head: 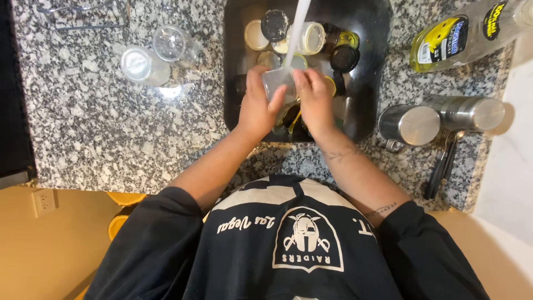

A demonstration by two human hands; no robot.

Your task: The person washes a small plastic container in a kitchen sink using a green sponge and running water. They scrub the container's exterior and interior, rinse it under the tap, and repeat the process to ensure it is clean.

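Both hands closed around one small clear jar (277,82), held over the dark sink (371,105) directly under a stream of water (298,28) falling from above. The left hand (256,108) wrapped the jar's left side, thumb pressed across its front; the right hand (315,103) closed on the right side, fingers curled at its rim. Held so, the jar sat where the water could run over it, and the double grip seemed meant to steady something wet and slippery. Whether the jar held any water could not be told.

Below and behind the hands, the sink was crowded with more jars and lids: a pale round lid (256,35), a dark lid (274,24), a cream-coloured jar (312,38) lying on its side, and a black lid (344,58) beside a yellowish glass jar (348,39). They lay loosely piled, some touching.

On the speckled granite bench (100,122), to the left of the sink, two clear jars (160,54) lay on their sides, touching each other and apparently empty, well apart from the hands. To the right of the sink, two steel cups (441,118) lay tipped over, with dark-handled cutlery (441,164) just beside them. A clear bottle of yellow liquid (466,34) lay near the bench's far right corner, roughly half full.
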